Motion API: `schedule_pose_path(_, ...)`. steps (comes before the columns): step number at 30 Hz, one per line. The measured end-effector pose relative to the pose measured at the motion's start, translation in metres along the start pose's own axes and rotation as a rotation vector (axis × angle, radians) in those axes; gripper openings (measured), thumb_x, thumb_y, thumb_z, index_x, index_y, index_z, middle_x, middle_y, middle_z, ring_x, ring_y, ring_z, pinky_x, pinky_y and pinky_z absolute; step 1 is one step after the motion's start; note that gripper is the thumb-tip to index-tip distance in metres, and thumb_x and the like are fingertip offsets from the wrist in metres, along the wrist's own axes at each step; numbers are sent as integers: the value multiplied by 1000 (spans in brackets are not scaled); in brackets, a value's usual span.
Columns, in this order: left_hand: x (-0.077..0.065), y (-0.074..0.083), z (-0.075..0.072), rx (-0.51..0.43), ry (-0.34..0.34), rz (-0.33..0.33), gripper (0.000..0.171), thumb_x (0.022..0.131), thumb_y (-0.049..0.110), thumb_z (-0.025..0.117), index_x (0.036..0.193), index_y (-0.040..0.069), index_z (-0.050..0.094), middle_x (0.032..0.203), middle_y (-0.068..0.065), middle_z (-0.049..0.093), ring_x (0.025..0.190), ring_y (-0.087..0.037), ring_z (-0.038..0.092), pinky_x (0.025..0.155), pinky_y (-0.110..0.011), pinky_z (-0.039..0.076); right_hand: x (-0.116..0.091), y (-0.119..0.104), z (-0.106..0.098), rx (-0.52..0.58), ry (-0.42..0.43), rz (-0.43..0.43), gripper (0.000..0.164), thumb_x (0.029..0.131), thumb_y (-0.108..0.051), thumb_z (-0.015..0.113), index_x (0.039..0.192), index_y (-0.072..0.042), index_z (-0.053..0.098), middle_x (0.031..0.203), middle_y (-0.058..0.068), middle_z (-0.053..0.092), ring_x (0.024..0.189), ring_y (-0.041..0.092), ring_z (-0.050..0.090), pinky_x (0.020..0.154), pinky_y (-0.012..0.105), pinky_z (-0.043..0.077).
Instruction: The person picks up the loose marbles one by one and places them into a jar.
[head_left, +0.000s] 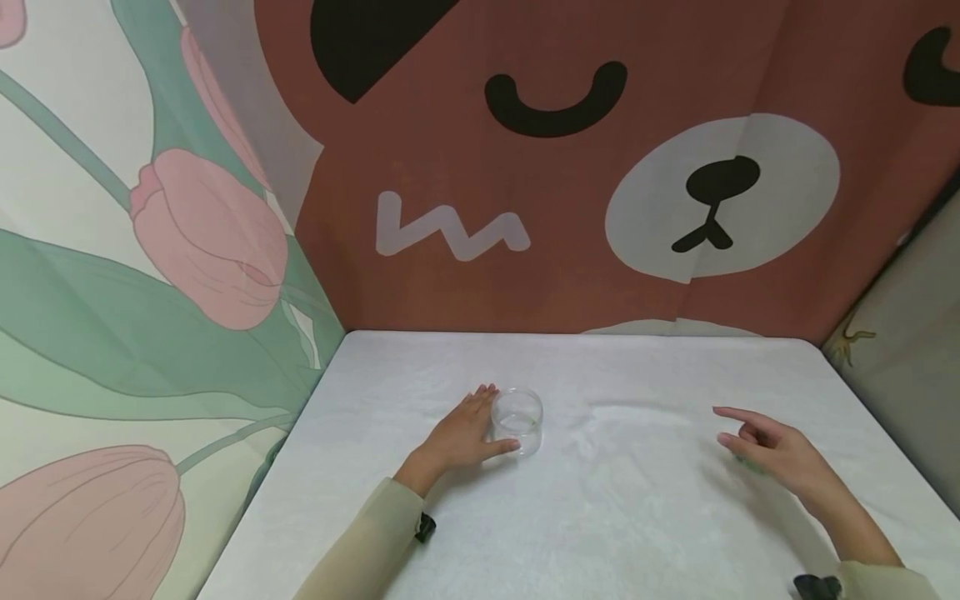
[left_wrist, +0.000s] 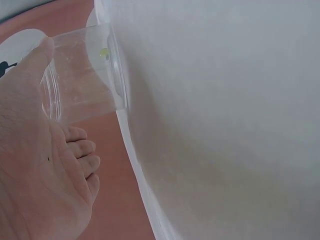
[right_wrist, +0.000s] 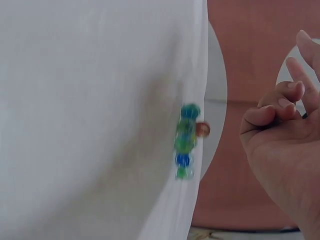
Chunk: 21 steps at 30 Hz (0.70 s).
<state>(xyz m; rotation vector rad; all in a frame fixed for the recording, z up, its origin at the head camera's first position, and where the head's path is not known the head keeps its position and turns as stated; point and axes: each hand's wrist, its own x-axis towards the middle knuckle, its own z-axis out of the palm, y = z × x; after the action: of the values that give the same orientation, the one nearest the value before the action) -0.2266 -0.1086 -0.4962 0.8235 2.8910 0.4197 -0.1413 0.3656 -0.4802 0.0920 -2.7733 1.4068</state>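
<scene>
A clear round jar (head_left: 528, 414) stands upright on the white table. My left hand (head_left: 463, 435) holds it from the left, thumb across its near side and fingers along its far left side. In the left wrist view, a small yellow-green bead (left_wrist: 104, 53) shows near the bottom of the jar. My right hand (head_left: 780, 457) hovers at the table's right, index finger stretched out and other fingers loosely bent; nothing shows in its grasp. Below it lie several green and blue glass marbles (right_wrist: 185, 143) and an orange-brown one (right_wrist: 202, 129), mostly hidden by the hand in the head view.
The white cloth (head_left: 600, 517) on the table has slight wrinkles. Behind it hangs a brown curtain (head_left: 450, 292) with a bear face, and a tulip-patterned one (head_left: 210, 358) lines the left side. A pale cloth (head_left: 900, 358) hangs at the right.
</scene>
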Motion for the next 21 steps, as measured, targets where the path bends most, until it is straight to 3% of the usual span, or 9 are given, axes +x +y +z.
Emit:
schedule_pose_path(11, 0, 0, -2, 17, -7, -5, 103, 92, 74, 51, 160, 2, 24, 168, -11, 22, 156, -24, 17, 128, -36, 16, -8, 21, -20, -56, -5, 74, 52, 100, -35, 66, 141, -5, 56, 81, -2, 47, 75, 10, 44, 56, 28, 36)
schedule_pose_path(21, 0, 0, 0, 6, -5, 0, 103, 92, 75, 50, 160, 2, 24, 168, -11, 22, 156, -24, 17, 128, -36, 17, -11, 40, -31, -109, -44, 186, 66, 98, -46, 65, 145, -1, 51, 86, 2, 48, 75, 12, 44, 57, 29, 39)
